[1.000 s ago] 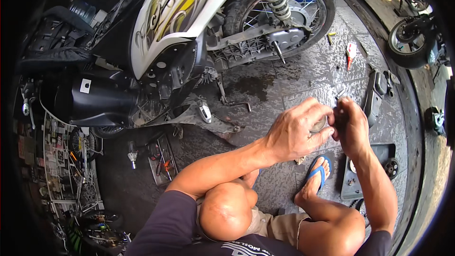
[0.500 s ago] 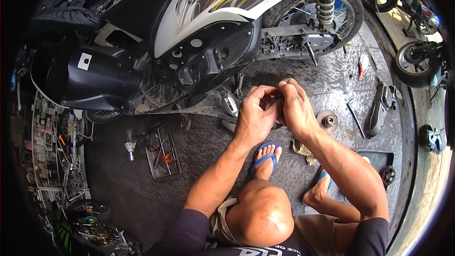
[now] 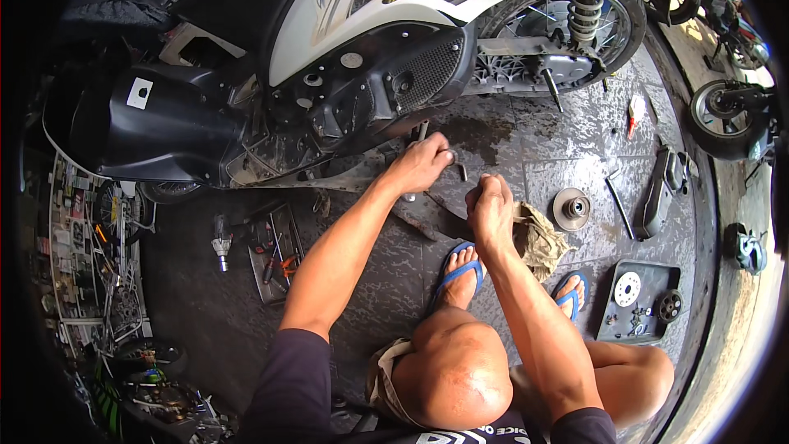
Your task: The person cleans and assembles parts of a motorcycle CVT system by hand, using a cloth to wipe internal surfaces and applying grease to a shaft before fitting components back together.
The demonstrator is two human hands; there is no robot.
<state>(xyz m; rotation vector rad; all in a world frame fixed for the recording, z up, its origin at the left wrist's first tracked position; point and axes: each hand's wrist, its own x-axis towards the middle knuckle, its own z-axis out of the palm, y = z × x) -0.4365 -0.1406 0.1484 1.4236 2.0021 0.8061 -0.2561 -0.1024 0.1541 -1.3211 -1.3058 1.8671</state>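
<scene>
Between our left hand (image 3: 421,166) and right hand (image 3: 491,212) we have only a narrow gap. Ahead, the scooter (image 3: 403,74) blocks us with its low black side. Just right of our right hand, a crumpled brown cloth (image 3: 538,242) and a round metal part (image 3: 571,209) stand in the way; past them we find bare floor (image 3: 542,148) up to the long black cover (image 3: 660,197). Our raised knee (image 3: 452,374) fills the room between our forearms.
</scene>
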